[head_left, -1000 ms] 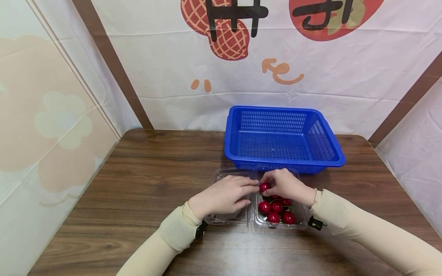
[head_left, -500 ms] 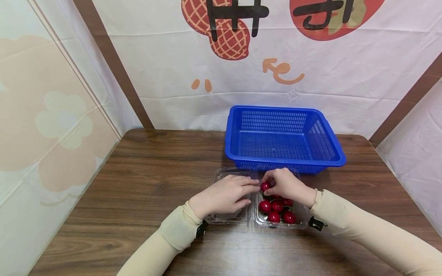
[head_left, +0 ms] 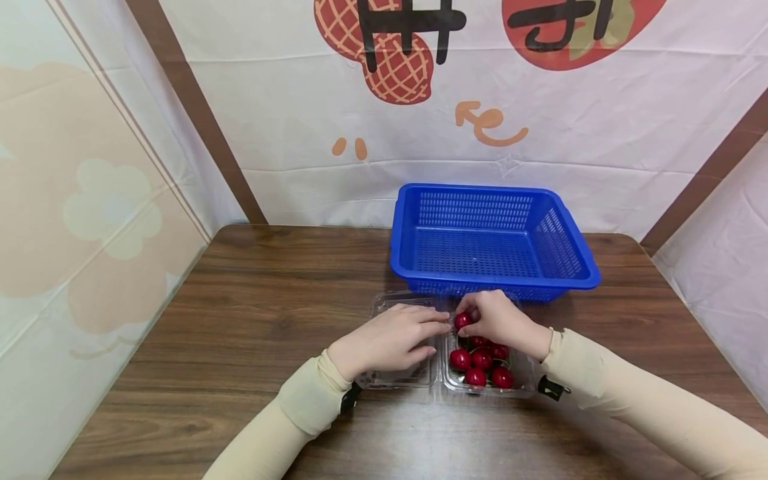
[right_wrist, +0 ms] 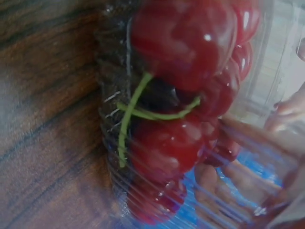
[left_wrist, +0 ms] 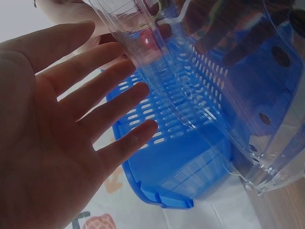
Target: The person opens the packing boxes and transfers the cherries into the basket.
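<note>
Red cherries (head_left: 482, 359) with green stems (right_wrist: 159, 115) lie in the right half of a hinged clear plastic box (head_left: 492, 392). My right hand (head_left: 498, 323) reaches in from the right and pinches one cherry (head_left: 463, 321) between thumb and fingers, at the box's back left corner. On the left, the box's lid (head_left: 387, 303) lies folded open. My left hand (head_left: 390, 339) rests over that lid, fingertips right at the hinge side; in the left wrist view, its fingers (left_wrist: 114, 114) are straight and spread beside the clear plastic.
A blue slotted basket (head_left: 474, 279) stands behind the box, close to its back edge. All of this sits on a dark wooden table (head_left: 270, 300). Behind the table hangs a printed white cloth (head_left: 288, 120).
My right hand has shifted slightly back and to the right, with the pinched cherry moving along. The left hand has stayed in place over the lid.
</note>
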`<state>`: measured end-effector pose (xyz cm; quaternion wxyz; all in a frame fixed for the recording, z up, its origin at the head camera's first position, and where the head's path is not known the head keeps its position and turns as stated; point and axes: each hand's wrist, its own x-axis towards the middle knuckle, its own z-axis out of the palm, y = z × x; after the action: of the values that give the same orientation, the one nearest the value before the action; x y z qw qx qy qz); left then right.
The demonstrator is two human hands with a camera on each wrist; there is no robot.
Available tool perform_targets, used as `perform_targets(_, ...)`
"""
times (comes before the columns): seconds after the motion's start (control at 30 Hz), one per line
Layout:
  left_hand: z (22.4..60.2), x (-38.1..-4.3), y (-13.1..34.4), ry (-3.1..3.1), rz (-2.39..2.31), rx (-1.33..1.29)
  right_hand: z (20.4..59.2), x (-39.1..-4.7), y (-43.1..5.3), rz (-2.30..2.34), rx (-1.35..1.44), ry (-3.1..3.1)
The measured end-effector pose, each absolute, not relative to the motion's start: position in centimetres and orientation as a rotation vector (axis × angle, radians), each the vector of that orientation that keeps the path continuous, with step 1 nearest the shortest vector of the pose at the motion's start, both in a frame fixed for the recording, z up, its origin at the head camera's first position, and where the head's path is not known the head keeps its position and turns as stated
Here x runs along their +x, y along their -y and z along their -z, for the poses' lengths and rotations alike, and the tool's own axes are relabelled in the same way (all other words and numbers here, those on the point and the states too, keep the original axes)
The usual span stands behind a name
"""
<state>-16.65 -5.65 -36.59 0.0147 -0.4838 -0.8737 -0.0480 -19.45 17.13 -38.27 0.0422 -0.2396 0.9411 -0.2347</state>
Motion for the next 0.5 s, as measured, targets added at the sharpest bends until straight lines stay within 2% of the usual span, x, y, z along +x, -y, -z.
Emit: perform_targets(0.5, 36.5, -16.7, 5.6, 2.735, 0.137, -1.498, 36.7, -18.6, -17.7, 0.837, -0.674, -2.868)
